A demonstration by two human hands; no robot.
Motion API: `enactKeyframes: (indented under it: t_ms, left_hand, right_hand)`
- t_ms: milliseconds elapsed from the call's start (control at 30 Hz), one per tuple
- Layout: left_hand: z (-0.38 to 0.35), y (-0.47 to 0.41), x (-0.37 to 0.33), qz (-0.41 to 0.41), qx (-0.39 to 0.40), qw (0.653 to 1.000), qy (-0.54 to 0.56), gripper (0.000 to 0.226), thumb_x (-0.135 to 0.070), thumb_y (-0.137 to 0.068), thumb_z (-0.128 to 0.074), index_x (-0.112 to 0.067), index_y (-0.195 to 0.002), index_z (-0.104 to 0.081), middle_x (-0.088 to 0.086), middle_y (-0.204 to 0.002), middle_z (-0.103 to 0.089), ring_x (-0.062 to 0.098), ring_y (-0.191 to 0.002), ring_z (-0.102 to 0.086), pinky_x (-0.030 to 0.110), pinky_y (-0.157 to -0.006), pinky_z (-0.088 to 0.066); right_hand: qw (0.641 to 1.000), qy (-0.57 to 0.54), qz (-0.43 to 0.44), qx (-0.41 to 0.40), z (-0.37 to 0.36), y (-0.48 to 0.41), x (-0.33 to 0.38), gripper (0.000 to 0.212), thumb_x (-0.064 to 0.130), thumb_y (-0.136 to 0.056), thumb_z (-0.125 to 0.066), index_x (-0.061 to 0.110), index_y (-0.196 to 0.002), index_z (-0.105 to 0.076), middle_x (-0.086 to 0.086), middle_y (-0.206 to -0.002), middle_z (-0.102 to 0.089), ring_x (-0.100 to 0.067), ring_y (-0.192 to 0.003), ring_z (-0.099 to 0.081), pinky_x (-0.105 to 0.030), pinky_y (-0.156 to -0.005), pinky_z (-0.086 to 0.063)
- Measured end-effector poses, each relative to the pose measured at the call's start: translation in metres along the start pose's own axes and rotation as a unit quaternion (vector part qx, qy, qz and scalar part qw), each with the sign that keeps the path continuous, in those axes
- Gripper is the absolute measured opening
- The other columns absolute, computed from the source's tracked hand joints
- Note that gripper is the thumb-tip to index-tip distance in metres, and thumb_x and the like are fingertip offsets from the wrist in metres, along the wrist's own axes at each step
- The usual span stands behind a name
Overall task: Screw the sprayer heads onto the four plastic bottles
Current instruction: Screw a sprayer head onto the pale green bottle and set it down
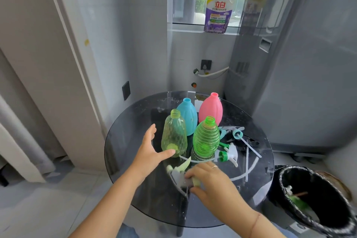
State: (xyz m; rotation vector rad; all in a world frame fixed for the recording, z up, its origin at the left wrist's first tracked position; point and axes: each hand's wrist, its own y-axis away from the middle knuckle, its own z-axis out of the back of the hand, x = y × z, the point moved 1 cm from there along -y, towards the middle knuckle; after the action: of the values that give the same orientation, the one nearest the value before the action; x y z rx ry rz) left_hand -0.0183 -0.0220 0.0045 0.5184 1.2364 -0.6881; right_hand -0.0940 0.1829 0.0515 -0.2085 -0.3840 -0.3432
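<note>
Four uncapped bottles stand on a round dark glass table (pixel 127 141): a yellow-green one (pixel 173 133), a bright green ribbed one (pixel 206 138), a blue one (pixel 187 117) and a pink one (pixel 211 109). My left hand (pixel 149 149) is open, fingers spread, thumb touching the base of the yellow-green bottle. My right hand (pixel 209 181) is closed on a white and pale green sprayer head (pixel 180 173) lying at the table's front. A green-collared sprayer head (pixel 227 153) and a teal sprayer head (pixel 231 132) lie to the right of the bottles, their tubes trailing.
A black-lined waste bin (pixel 316 199) stands low at the right of the table. A grey washing machine (pixel 289 63) rises behind it. A purple detergent pouch (pixel 218 12) sits on the window sill. A white door frame (pixel 58 63) runs along the left.
</note>
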Motion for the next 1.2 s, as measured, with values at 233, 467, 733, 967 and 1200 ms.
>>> enactKeyframes:
  t_ms: [233,467,733,967,1200]
  left_hand:
    - [-0.012,-0.016,-0.013,-0.013,0.029,0.999,-0.003,0.117,-0.041,-0.056,-0.089,-0.035,-0.149,-0.019,-0.013,-0.154,-0.031,0.008,-0.140,-0.030,0.027,-0.106,-0.027]
    - [-0.028,-0.022,-0.021,-0.037,-0.008,0.999,-0.024,0.099,-0.025,-0.062,-0.089,-0.035,-0.142,-0.032,-0.021,-0.131,-0.046,0.005,-0.121,-0.044,0.019,-0.094,-0.035]
    - [-0.024,-0.010,-0.030,-0.081,-0.053,0.990,-0.103,0.075,-0.028,-0.063,-0.087,-0.041,-0.123,-0.045,-0.028,-0.110,-0.052,-0.004,-0.098,-0.053,0.002,-0.072,-0.033]
    - [-0.010,0.000,-0.032,-0.094,-0.051,0.985,-0.133,0.079,-0.028,-0.063,-0.087,-0.038,-0.128,-0.044,-0.028,-0.115,-0.050,-0.006,-0.099,-0.051,0.000,-0.073,-0.032]
    - [-0.006,0.010,-0.036,-0.090,-0.037,0.987,-0.130,0.076,-0.026,-0.064,-0.087,-0.048,-0.121,-0.042,-0.037,-0.111,-0.048,-0.029,-0.101,-0.042,-0.003,-0.070,-0.035]
  right_hand:
    - [0.891,-0.429,-0.073,-0.127,0.090,-0.008,0.006,0.026,0.016,-0.081,-0.069,0.025,-0.105,-0.071,0.010,-0.094,-0.074,-0.003,-0.084,-0.065,-0.017,-0.079,-0.054]
    - [0.787,-0.589,-0.060,-0.173,0.141,-0.064,0.008,0.017,0.023,-0.088,-0.057,0.015,-0.094,-0.072,0.000,-0.086,-0.074,-0.011,-0.081,-0.067,-0.025,-0.081,-0.055]
    - [0.768,-0.591,-0.024,-0.245,0.169,-0.111,0.038,0.013,0.018,-0.092,-0.058,0.013,-0.093,-0.070,-0.003,-0.085,-0.071,-0.015,-0.082,-0.065,-0.026,-0.082,-0.055]
    - [0.779,-0.560,-0.036,-0.280,0.175,-0.126,0.047,0.027,0.021,-0.092,-0.060,0.004,-0.112,-0.066,-0.007,-0.092,-0.069,-0.019,-0.089,-0.064,-0.032,-0.089,-0.055]
    - [0.772,-0.562,-0.031,-0.295,0.182,-0.126,0.049,0.025,0.022,-0.092,-0.059,0.006,-0.110,-0.067,-0.009,-0.099,-0.069,-0.019,-0.091,-0.066,-0.033,-0.092,-0.055]
